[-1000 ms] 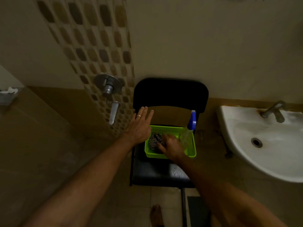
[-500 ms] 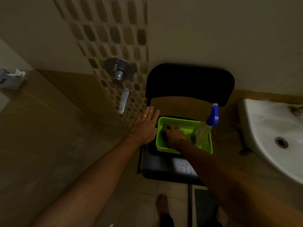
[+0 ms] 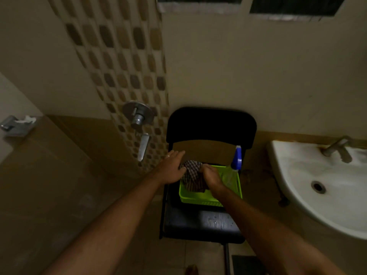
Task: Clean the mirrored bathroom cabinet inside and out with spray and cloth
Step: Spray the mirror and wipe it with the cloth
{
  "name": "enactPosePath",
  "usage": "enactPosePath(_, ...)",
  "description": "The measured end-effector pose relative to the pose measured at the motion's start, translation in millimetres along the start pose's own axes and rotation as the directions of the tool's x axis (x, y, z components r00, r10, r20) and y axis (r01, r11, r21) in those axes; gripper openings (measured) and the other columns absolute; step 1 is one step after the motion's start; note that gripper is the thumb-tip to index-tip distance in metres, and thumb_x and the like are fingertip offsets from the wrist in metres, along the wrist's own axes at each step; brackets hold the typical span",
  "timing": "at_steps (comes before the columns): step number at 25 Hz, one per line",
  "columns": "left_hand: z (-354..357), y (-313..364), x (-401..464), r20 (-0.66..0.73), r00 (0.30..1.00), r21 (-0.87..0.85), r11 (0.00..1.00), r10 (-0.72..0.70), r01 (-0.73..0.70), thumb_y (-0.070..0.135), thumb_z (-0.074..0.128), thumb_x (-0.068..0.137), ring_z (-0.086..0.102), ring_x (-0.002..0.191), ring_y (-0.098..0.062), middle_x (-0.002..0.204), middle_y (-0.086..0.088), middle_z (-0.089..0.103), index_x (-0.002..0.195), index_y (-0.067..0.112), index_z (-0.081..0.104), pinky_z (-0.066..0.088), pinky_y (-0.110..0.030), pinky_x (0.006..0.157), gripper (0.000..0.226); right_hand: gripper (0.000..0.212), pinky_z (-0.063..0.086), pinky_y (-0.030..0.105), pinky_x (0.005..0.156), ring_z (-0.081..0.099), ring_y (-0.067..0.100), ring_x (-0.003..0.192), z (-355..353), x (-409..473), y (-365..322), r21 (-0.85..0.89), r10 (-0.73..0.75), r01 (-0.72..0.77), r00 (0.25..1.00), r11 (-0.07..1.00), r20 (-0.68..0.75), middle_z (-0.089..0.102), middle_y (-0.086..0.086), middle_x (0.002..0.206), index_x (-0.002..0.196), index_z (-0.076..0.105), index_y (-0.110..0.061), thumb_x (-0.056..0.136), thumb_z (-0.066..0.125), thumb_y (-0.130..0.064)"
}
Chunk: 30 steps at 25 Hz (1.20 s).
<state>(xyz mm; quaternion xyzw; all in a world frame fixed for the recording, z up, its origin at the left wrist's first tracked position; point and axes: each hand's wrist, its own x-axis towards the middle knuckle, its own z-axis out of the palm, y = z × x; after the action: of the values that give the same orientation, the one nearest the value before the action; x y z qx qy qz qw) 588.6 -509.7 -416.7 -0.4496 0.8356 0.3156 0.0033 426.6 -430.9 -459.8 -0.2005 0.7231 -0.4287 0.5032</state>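
Low in the centre of the frame, on a black folding chair [image 3: 204, 223] set against the beige wall: a shallow lime-green plastic basket [image 3: 200, 199] resting on the seat. Bunched above the basket's left half, a dark-and-white checked cloth [image 3: 192, 175], lifted partly clear of the rim. Right hand [image 3: 211, 175] closed over the cloth's right side, fingers curled down and clamped into the fabric. Left hand [image 3: 171, 168] at the cloth's left edge, palm down, fingers together and extended toward the chair back, a ring on one finger; whether gripping the cloth or merely touching it, impossible to tell. Standing tilted in the basket's right corner, a clear spray bottle with a blue trigger head [image 3: 236, 161], just beside the right hand. At the right edge, a white ceramic washbasin [image 3: 297, 187] with a metal tap [image 3: 337, 148]. Left of the chair, a round chrome wall valve [image 3: 138, 116] on the mosaic tile strip.
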Motion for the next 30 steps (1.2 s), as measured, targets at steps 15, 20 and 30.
enactPosePath(15, -123.1, 93.5, -38.4, 0.034, 0.992, -0.801, 0.590, -0.118, 0.098, 0.010, 0.066, 0.097, 0.065, 0.107, -0.028, 0.118, -0.022, 0.069, 0.125, -0.007, 0.065, 0.055, -0.032, 0.086, 0.033, 0.031, 0.058, 0.039, 0.085, 0.073, 0.031, 0.094, -44.1, -96.6, -135.3, 0.514, -0.148, 0.008, 0.961, 0.858, 0.232, 0.077, 0.018, 0.106, 0.114, 0.071, 0.000, 0.098, 0.049, -0.013)
enactPosePath(20, -141.9, 136.9, -26.2, -0.042, 0.999, -0.848, 0.529, -0.021, -0.025, 0.012, 0.059, 0.102, 0.068, 0.070, -0.011, 0.084, -0.006, 0.074, 0.098, 0.008, 0.069, 0.054, -0.026, 0.068, 0.012, 0.038, 0.052, 0.051, 0.106, 0.067, 0.037, 0.117, -94.5, -126.3, -173.7, 0.416, -0.282, 0.097, 0.868, 0.904, 0.410, 0.070, 0.024, 0.126, 0.128, 0.068, 0.001, 0.092, 0.069, -0.013)
enactPosePath(30, -167.3, 290.6, 13.7, -0.259, 0.928, -0.729, 0.576, 0.267, -0.369, 0.002, 0.060, 0.099, 0.061, 0.083, -0.022, 0.103, -0.023, 0.066, 0.115, -0.013, 0.064, 0.051, -0.027, 0.071, 0.022, 0.027, 0.063, 0.034, 0.066, 0.077, 0.029, 0.084, -207.9, -166.0, -243.7, 0.498, -0.429, 0.331, 0.898, 0.801, 0.093, 0.076, 0.023, 0.107, 0.120, 0.067, 0.002, 0.095, 0.061, -0.004)
